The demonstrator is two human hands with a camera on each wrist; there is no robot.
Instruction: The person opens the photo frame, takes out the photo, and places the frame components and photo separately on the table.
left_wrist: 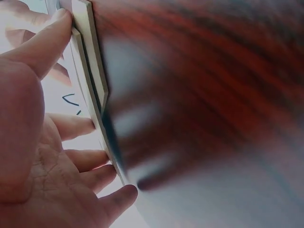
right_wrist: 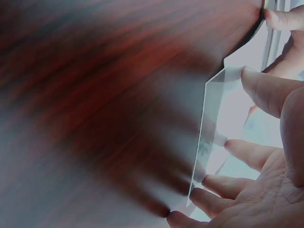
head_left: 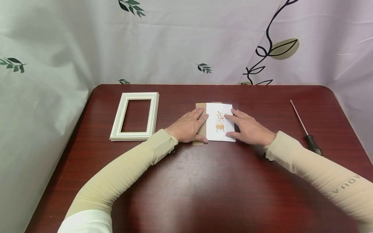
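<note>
A white card [head_left: 212, 131] printed with a potted plant lies at the table's middle, overlapping a brown backing board [head_left: 201, 130] that shows along its left side. My left hand [head_left: 187, 127] rests over the board's left part, fingers extended, thumb at the near edge. On the card's right side lie the fingertips of my right hand [head_left: 249, 128], spread and fairly straight. A clear sheet [right_wrist: 211, 109] sticks out past the card under the right fingers in the right wrist view. From the left wrist, the board [left_wrist: 92, 57] appears as stacked thin layers at the fingertips.
A white picture frame [head_left: 120, 113] with an open centre lies on the left of the dark red table [head_left: 189, 187]. At the right is a screwdriver [head_left: 311, 142] with a black handle, partly behind the right forearm. A patterned curtain [head_left: 175, 42] hangs behind the table.
</note>
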